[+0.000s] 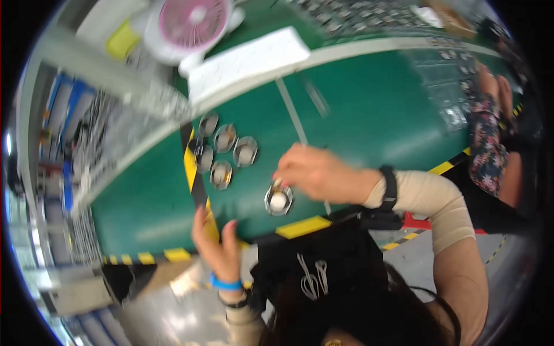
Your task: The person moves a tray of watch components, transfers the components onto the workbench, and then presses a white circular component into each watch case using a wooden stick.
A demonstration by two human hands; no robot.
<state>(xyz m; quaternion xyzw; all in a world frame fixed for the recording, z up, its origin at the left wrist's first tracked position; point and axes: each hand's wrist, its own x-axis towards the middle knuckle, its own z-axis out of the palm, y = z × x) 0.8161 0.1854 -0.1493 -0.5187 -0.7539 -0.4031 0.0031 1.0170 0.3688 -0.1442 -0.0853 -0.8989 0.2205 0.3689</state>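
My right hand [314,175] reaches in from the right, its fingers pinched together over a round silvery metal part [278,203] with a pale disc in its middle. What the fingertips hold at that part's upper rim is too small and blurred to make out. Near the front edge, my left hand [218,248] holds nothing; its thumb and fingers are spread, apart from any part. Several similar round metal parts lie grouped to the left on the green table [358,115], among them one with a pale middle [246,151] and one nearest me [221,175].
Yellow-and-black tape [303,227] lines the table's front edge. Behind stand a pink and white fan [193,23] and a long white sheet or box [248,63]. At the far right, a co-worker's floral sleeve [486,144] is beside clear trays [444,81] of parts.
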